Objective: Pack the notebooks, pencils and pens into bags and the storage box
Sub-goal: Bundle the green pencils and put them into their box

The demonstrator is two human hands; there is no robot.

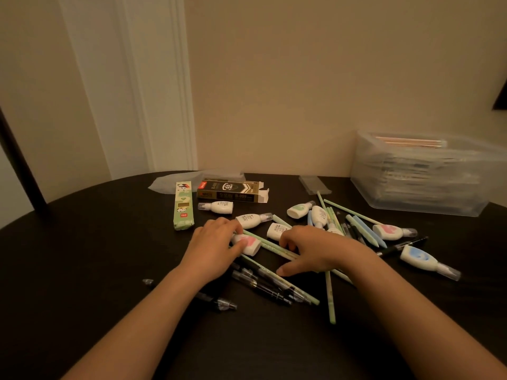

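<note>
Pastel green pencils (330, 297) and black pens (263, 281) lie scattered with several white correction tapes on the dark round table (82, 256). My left hand (216, 248) holds a pink-marked correction tape (251, 244) between thumb and fingers. To its right, my right hand (315, 250) is curled like a claw over green pencils (274, 246), thumb and fingertips on either side of them. The clear storage box (422, 187) at the back right holds stacked notebooks and pencils.
A green pencil box (183, 207) and an open black pen box (233, 190) lie behind my left hand. Clear plastic bags (192, 179) lie at the table's back edge, against the wall. More pencils and a blue-marked correction tape (422, 259) lie to the right.
</note>
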